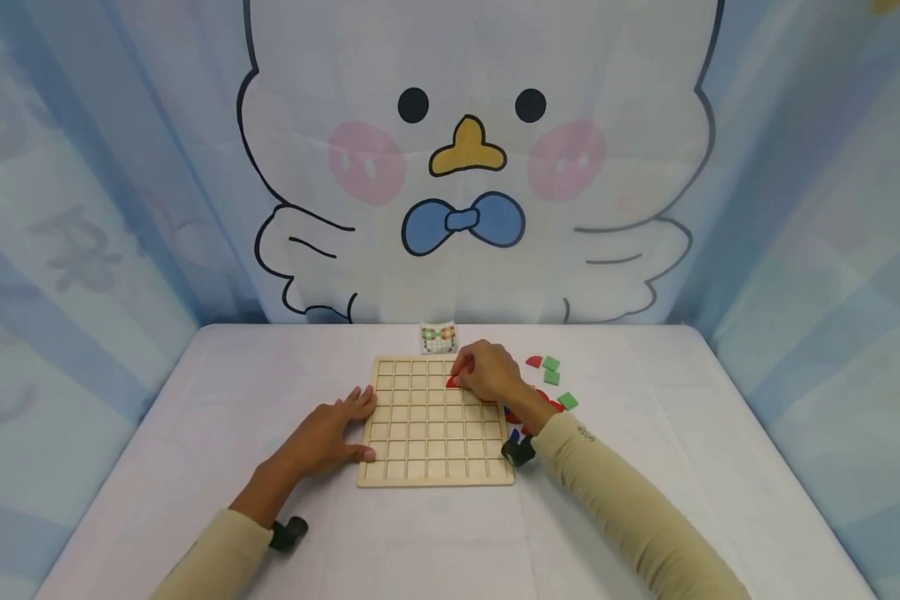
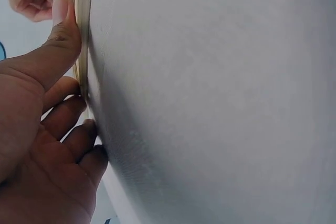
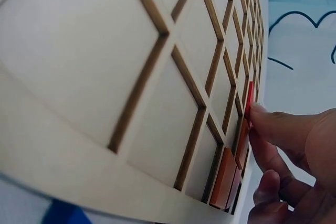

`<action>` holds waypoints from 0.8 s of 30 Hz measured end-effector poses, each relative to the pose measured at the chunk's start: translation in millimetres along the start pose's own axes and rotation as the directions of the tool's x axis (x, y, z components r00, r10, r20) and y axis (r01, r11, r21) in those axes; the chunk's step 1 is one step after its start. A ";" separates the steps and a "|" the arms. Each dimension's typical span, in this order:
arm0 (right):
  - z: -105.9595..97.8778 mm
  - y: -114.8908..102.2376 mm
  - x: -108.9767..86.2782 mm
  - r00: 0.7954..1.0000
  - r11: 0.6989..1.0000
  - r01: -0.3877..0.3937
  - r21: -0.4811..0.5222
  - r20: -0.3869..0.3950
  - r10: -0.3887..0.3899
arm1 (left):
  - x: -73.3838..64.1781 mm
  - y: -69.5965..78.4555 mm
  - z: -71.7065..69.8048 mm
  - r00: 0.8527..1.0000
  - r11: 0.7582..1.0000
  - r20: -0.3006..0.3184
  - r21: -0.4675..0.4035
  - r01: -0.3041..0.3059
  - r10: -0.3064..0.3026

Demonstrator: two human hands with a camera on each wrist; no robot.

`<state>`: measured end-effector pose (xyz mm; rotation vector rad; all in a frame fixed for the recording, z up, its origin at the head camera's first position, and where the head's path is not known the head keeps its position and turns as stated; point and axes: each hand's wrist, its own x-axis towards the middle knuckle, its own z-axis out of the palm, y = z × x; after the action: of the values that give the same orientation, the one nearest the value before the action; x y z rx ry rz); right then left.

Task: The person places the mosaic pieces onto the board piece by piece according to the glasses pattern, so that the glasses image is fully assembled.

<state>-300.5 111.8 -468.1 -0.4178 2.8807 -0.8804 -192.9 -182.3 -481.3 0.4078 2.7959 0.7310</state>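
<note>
A square wooden grid board [image 1: 416, 431] lies flat on the table. My left hand [image 1: 330, 437] rests at its left edge, with spread fingers and thumb touching the rim. Over the upper right cells, my right hand [image 1: 487, 372] pinches a red quarter-circle piece [image 1: 452, 382] between thumb and finger. The right wrist view shows that red piece standing edge-on against the grid. Orange-red pieces [image 3: 223, 177] sit in cells along the board's edge there; in the head view my right hand mostly covers them.
Right of the board lie loose pieces: green squares [image 1: 551, 377], a red quarter-circle [image 1: 534, 362] and a blue piece [image 1: 515, 434], partly hidden by my right forearm. A small printed pattern card [image 1: 438, 337] is behind the board. A patterned curtain [image 1: 465, 275] hangs beyond the table.
</note>
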 end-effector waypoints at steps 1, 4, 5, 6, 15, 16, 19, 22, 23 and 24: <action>-0.3 0.4 -0.5 1.000 1.000 0.001 0.005 -0.003 -0.001 | -0.3 0.1 0.2 1.000 1.000 -0.001 0.000 0.000 0.000; -3.3 2.5 -2.6 1.000 0.999 -0.008 0.032 -0.021 0.009 | -1.0 0.6 0.4 1.000 1.000 -0.002 0.000 0.000 0.000; -4.8 3.7 -3.3 0.999 0.999 -0.013 0.041 -0.029 0.015 | -1.3 0.9 0.3 1.000 1.000 -0.002 0.000 0.002 -0.002; -6.4 5.6 -3.9 0.999 0.998 -0.023 0.050 -0.038 0.025 | -1.5 1.1 0.2 1.000 1.000 -0.001 0.001 0.004 -0.004; -30.2 31.5 -9.2 0.982 0.983 -0.170 0.074 -0.072 0.176 | -2.6 2.6 -1.0 1.000 1.000 0.000 0.019 0.000 0.000; -33.4 35.0 -10.7 0.979 0.980 -0.183 0.073 -0.075 0.188 | -2.6 2.7 -1.3 1.000 1.000 -0.002 0.018 -0.003 0.003; -41.8 44.6 -15.9 0.975 0.977 -0.200 0.078 -0.084 0.206 | -2.4 2.6 -1.2 1.000 1.000 -0.005 0.024 -0.013 0.013; -47.9 53.7 -22.5 0.974 0.976 -0.204 0.076 -0.084 0.210 | -2.1 2.5 -1.0 1.000 0.999 -0.006 0.028 -0.019 0.019; -49.6 56.3 -24.8 0.973 0.975 -0.209 0.074 -0.083 0.215 | -2.0 2.4 -0.9 1.000 0.999 -0.006 0.029 -0.021 0.022; -51.1 58.7 -27.3 0.972 0.974 -0.215 0.070 -0.079 0.220 | -1.9 2.4 -0.7 1.000 0.999 -0.005 0.031 -0.021 0.021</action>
<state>-296.8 193.6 -458.2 -0.0564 2.8946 -0.9654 -190.7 -181.2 -479.2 0.4417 2.8149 0.6953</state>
